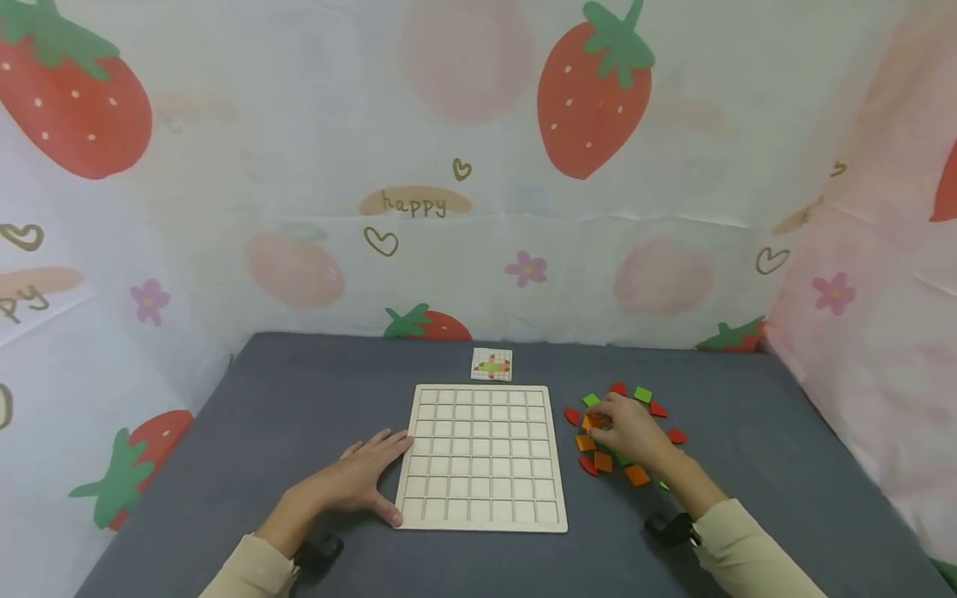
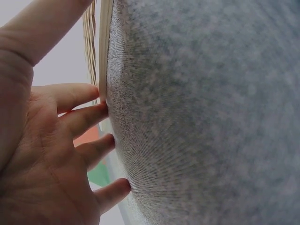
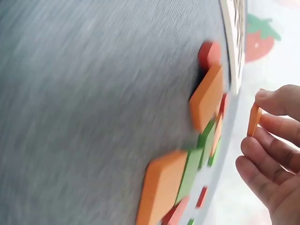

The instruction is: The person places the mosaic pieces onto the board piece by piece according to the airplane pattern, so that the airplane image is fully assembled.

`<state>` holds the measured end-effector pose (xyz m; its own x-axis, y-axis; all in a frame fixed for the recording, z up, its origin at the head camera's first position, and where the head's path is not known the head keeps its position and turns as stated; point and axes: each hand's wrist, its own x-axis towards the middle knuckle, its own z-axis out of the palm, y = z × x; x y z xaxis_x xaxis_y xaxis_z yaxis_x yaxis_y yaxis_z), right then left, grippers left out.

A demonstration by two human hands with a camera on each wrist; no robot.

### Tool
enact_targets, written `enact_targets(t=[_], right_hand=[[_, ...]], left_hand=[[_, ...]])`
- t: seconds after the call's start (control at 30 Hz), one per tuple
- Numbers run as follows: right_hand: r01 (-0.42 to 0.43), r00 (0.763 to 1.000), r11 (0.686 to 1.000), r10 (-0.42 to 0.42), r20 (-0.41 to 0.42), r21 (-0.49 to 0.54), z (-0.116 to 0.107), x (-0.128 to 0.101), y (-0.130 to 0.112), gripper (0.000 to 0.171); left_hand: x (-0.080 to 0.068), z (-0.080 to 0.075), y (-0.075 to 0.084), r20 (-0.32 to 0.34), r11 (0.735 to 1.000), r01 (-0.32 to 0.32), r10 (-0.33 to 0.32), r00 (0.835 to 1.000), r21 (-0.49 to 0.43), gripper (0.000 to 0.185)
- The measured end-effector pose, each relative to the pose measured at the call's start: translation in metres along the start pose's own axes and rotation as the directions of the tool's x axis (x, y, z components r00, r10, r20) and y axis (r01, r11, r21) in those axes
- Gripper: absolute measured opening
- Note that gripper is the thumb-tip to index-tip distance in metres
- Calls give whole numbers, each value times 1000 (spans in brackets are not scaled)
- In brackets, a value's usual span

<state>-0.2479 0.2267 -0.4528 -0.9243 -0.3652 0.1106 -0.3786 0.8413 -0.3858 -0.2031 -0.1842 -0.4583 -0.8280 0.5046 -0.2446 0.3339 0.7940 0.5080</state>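
From the head view, I have the pale grid board (image 1: 482,458) flat on the gray table (image 1: 329,382), with a small picture card (image 1: 492,365) just beyond its far edge. The left hand (image 1: 359,475) is at the board's left side, fingers spread, thumb at the near corner. I'd call that a sound brace, provided it presses lightly and doesn't skew the board. The right hand (image 1: 631,432) is among scattered green pieces (image 1: 644,394), red pieces (image 1: 658,409) and orange squares (image 1: 637,475), right of the board.

From the left wrist, I see the fingers well apart, reaching the board's edge and the table; the thumb's tip is out of frame.

From the right wrist, thumb and fingers pinch a thin orange piece (image 3: 254,119), apart from its neighbors. I'd squeeze only modestly, tuck the lower fingers away from the pile, and level the piece before setting it down.
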Motion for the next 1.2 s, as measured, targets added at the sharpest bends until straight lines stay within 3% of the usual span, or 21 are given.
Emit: enact_targets(t=[0.27, 0.57, 1.2], right_hand=[[26, 999, 998, -27, 22, 55, 10, 4, -22, 29], [36, 997, 999, -38, 60, 31, 21, 10, -38, 28], [78, 984, 995, -87, 153, 65, 28, 14, -53, 28]], left_hand=[[1, 0, -1, 0, 1000, 0, 0, 1000, -26, 110], [3, 1, -1, -1, 1000, 5, -5, 1000, -5, 110], [1, 3, -2, -25, 1000, -8, 8, 1000, -18, 111]])
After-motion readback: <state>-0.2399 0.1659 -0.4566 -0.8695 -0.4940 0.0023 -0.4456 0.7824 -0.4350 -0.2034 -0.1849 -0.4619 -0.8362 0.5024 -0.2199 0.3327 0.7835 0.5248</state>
